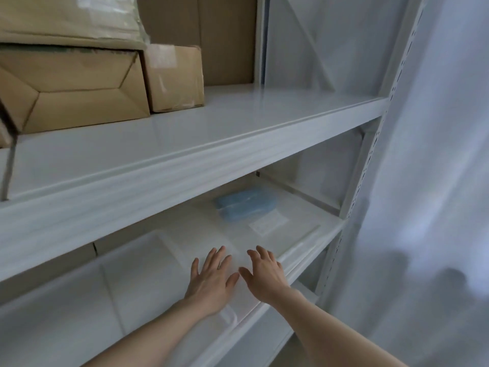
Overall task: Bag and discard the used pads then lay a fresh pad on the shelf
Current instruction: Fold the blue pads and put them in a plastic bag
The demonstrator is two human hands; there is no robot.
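A white pad [148, 282] lies spread flat on the lower white shelf [312, 250], with fold creases showing. My left hand [211, 279] and my right hand [264, 274] lie side by side on the pad's right part, palms down with fingers spread and straight. Further back on the same shelf, to the right, lies a clear packet of blue folded items [246, 205] with a white label [268, 221]. No bag is in view.
The upper white shelf [211, 133] juts out above the hands and carries cardboard boxes [74, 88] at its left and back. A perforated white upright [370, 165] stands at the right, with a pale curtain [436, 181] beyond it.
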